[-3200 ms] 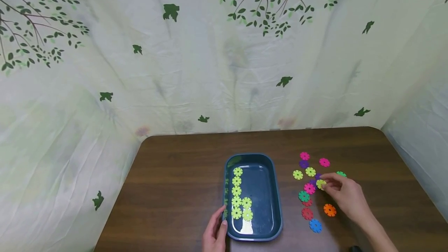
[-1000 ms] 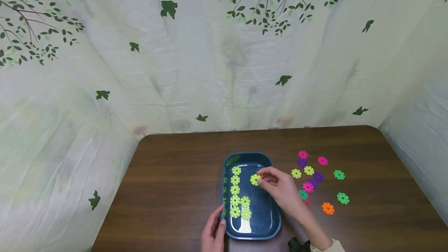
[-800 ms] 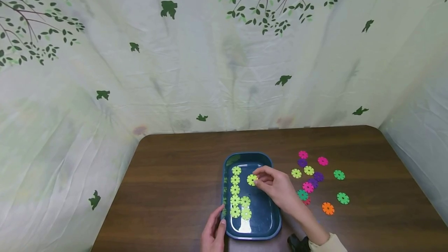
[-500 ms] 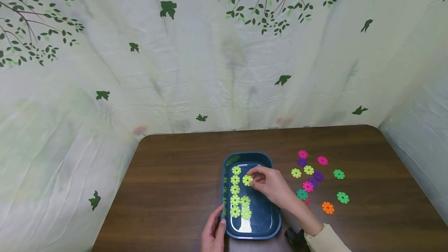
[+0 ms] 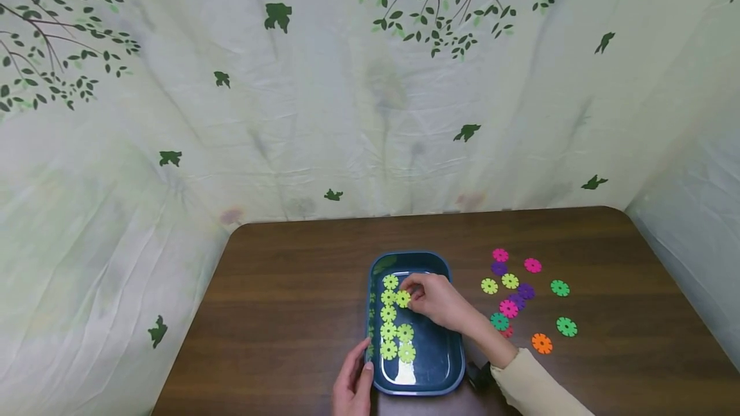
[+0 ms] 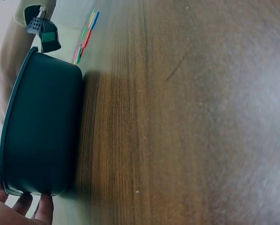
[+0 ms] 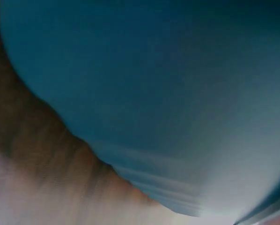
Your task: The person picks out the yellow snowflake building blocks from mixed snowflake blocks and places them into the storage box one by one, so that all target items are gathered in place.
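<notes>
My right hand (image 5: 432,299) reaches over the blue tray (image 5: 435,355) and pinches a yellow-green flower-shaped plastic disc (image 5: 402,299) by its right edge. That disc sits beside a column of similar yellow-green discs (image 5: 388,330) along the tray's left side; two more lie at the column's lower right. At the tray's near left, my left hand (image 5: 351,381) grips the rim. The left wrist view shows fingers (image 6: 45,206) of that hand against the tray's wall (image 6: 44,122). The right wrist view is blurred, filled mostly by the tray's blue side (image 7: 130,84).
Right of the tray, several loose discs lie on the wooden table (image 5: 300,300): pink (image 5: 532,265), purple (image 5: 526,291), yellow-green (image 5: 489,286), green (image 5: 566,327) and orange (image 5: 542,343). The right forearm's sleeve (image 5: 528,381) crosses the table's near side. A fabric backdrop (image 5: 370,146) stands behind.
My right hand has picked a yellow-green disc from the loose group, carried it left into the tray and brought it beside the column. The left hand stays at the rim.
</notes>
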`<state>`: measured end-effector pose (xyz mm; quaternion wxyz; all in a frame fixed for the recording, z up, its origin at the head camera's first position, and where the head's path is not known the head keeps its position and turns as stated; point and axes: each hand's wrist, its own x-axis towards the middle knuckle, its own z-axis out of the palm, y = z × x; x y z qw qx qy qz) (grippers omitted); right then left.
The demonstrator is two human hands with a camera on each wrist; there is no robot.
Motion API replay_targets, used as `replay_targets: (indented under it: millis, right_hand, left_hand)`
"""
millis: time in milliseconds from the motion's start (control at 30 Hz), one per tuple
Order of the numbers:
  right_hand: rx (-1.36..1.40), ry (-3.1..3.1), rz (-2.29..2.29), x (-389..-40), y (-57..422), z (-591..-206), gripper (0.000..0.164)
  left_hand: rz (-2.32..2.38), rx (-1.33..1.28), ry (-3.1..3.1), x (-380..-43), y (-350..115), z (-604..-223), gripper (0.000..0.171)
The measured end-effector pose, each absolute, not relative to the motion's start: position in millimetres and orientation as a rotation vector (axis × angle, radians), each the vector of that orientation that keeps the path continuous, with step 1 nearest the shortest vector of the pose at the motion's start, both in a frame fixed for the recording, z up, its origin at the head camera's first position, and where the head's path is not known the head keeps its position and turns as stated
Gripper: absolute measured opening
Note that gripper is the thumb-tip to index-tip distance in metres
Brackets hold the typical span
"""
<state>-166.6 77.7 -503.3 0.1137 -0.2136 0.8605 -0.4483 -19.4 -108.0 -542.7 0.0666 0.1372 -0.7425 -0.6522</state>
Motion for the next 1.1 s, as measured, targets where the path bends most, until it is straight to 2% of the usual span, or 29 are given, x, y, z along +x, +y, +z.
replay_targets:
  millis: [367, 1100]
  right_hand:
    - [-0.796, 2.523, -1.122, -175.7, 73.3, -504.9, 0.024]
    - [-0.844, 2.517, -0.976, -173.6, 68.8, -507.6, 0.019]
  left_hand:
    - [-1.959, 0.444, -2.263, -20.5, -107.5, -540.3, 0.039]
    - [-1.972, 0.444, -2.25, -19.6, -108.0, -540.0, 0.04]
